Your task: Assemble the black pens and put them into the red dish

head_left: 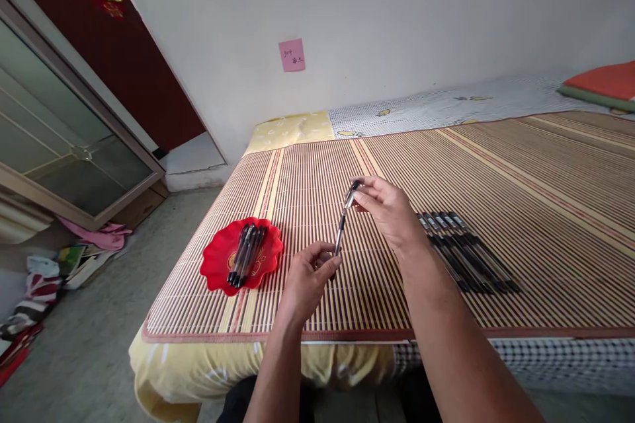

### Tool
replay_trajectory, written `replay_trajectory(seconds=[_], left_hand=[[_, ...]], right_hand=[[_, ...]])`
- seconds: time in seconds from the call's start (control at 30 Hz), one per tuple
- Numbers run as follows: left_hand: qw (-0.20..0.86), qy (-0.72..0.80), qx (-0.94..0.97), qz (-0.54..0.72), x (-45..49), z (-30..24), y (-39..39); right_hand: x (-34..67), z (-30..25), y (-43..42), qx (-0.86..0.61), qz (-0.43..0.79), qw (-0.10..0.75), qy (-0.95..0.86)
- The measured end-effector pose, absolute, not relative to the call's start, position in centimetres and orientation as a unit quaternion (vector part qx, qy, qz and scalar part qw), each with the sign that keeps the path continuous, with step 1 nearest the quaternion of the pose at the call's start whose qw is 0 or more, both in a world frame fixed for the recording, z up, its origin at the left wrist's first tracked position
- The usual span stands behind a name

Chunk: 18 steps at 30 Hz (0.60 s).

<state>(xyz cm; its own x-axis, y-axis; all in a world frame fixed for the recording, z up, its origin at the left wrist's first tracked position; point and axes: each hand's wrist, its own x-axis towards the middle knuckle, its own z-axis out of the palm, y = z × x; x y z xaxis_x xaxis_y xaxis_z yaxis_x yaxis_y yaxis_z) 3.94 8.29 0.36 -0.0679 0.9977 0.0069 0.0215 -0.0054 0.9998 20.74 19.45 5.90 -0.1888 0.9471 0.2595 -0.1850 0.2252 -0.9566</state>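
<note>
A clear-barrelled pen (342, 226) with black ends is held up at a slant over the mat, between both of my hands. Its lower end is pinched by my left hand (308, 274), and my right hand (384, 208) grips the black-topped upper end. To the left, a red scalloped plate (211, 261) bears several similar pens (247, 254) lying in a bunch. On the right, partly behind my right forearm, several more black pens (471, 254) lie side by side in a row.
A striped bamboo mat (307, 195) covers the bed, with yellow patterned cloth (208, 370) hanging over the front edge. A pink paper note (292, 55) sticks to the wall. Folded orange cloth (605, 82) lies far right. Clothes (37, 297) lie at left by the floor.
</note>
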Motion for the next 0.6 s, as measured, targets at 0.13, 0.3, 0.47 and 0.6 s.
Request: replay_trajectory(seconds=[0.13, 0.3, 0.47, 0.6], left_hand=[[0.468, 0.525, 0.485, 0.520, 3.81, 0.14, 8.36], [0.477, 0.514, 0.483, 0.524, 3.67, 0.03, 8.40], [0.491, 0.504, 0.475, 0.529, 3.64, 0.26, 8.37], [0.486, 0.502, 0.473, 0.537, 3.63, 0.27, 8.42]], right_hand=[[21.02, 5.98, 19.42, -0.344, 0.512, 0.549, -0.565], [21.17, 5.70, 19.60, -0.328, 0.530, 0.562, -0.544], [20.80, 5.49, 19.67, -0.315, 0.556, 0.578, -0.507], [20.63, 5.60, 19.51, -0.308, 0.570, 0.553, -0.525]])
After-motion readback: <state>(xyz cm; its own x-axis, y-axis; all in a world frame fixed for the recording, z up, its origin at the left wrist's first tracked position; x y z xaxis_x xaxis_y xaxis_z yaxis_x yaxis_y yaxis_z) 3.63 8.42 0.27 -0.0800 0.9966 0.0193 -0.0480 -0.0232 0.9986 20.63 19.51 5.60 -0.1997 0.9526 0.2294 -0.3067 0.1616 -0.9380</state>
